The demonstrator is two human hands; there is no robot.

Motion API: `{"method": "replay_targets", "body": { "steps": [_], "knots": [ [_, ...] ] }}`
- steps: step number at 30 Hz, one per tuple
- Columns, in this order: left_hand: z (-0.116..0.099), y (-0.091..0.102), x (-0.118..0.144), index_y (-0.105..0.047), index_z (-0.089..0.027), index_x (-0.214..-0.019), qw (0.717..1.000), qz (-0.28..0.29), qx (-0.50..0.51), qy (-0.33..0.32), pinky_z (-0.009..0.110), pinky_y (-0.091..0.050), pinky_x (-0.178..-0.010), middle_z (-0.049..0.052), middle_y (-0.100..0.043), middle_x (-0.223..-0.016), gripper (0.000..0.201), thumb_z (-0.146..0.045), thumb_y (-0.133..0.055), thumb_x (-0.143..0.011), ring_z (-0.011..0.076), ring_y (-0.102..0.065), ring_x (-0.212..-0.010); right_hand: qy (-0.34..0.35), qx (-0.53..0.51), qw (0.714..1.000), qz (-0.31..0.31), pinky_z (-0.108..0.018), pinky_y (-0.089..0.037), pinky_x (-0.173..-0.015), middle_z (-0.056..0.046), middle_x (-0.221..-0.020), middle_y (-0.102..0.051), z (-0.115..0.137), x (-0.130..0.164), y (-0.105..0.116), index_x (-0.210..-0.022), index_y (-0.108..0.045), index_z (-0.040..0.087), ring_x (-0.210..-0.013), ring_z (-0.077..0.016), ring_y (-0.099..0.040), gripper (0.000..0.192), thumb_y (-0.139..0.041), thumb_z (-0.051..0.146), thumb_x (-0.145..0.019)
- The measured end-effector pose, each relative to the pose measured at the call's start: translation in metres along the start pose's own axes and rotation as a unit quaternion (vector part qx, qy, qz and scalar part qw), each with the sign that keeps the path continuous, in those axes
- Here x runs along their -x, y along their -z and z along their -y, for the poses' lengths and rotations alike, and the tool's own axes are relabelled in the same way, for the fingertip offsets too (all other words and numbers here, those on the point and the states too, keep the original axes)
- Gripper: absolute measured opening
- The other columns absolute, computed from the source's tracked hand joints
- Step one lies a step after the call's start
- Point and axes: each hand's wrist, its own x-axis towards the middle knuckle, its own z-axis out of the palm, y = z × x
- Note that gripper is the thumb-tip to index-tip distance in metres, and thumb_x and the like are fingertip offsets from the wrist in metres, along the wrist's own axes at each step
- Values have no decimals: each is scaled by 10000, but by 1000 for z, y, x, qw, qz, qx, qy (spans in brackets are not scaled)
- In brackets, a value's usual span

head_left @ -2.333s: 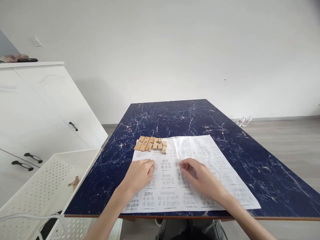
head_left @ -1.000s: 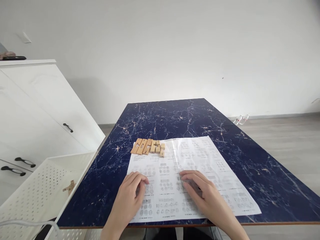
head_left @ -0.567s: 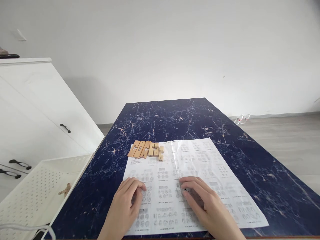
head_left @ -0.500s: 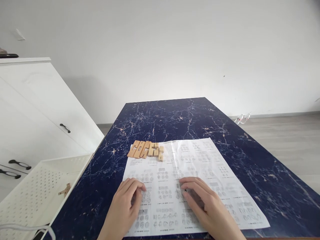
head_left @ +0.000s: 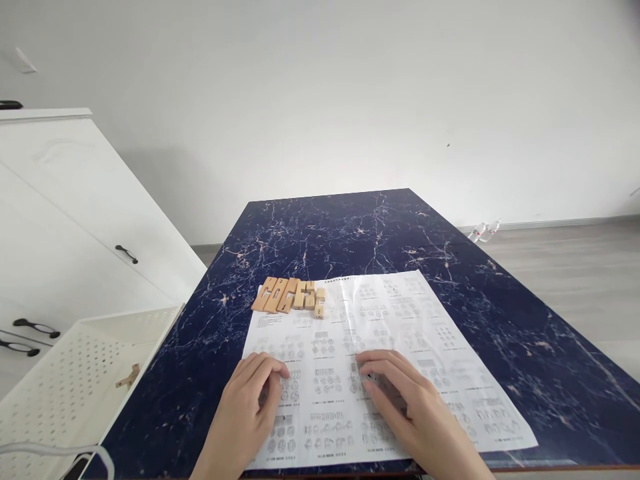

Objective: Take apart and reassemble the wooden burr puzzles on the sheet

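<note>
Our left hand (head_left: 250, 397), near eight o'clock on the printed sheet (head_left: 345, 373), and our right hand (head_left: 405, 400), near five, rest loosely curled, fingers parted from thumbs and gripping nothing. We see notched, numbered wooden pieces (head_left: 287, 295) clustered at the sheet's ten-o'clock corner, atop a blue marbled table (head_left: 335, 233). A perforated white bin (head_left: 55, 400) sits beyond the table's eight-o'clock side; clear bottles (head_left: 479, 233) stand past its two-o'clock edge.

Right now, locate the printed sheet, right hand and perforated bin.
Printed sheet (head_left: 345, 365), head view: middle of page
Right hand (head_left: 413, 399), head view: back of hand
Perforated bin (head_left: 80, 373), head view: holed surface
</note>
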Motion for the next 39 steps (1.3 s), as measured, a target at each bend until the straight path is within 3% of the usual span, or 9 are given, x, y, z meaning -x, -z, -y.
{"method": "replay_targets", "body": {
  "steps": [16, 32, 39],
  "knots": [
    [-3, 1, -1, -644, -249, -917, 1000, 2, -3, 9, 327, -552, -788, 45, -724, -931, 289, -305, -415, -1085, 226, -677, -877, -6, 10, 1000, -8, -445, -648, -896, -98, -1315, -703, 0, 1, 0, -1146, -699, 308, -1190, -300, -696, 204, -516, 388, -1104],
    [-2, 0, -2, -631, -253, -913, 1000, -5, -13, 2, 316, -543, -790, 34, -711, -931, 272, -289, -423, -1084, 225, -667, -886, 5, 8, 1000, 11, -439, -636, -946, -92, -1338, -699, -1, 1, 3, -1147, -688, 303, -1230, -292, -685, 190, -509, 354, -1107],
    [-2, 0, -19, -628, -243, -1066, 995, -51, -91, -1, 423, -542, -961, 74, -679, -1147, 157, -313, -489, -1049, 281, -639, -1104, 26, 24, 999, 26, -409, -642, -957, -81, -1344, -705, -2, 0, 6, -1165, -673, 302, -1228, -275, -694, 163, -523, 320, -1104]
  ]
}}
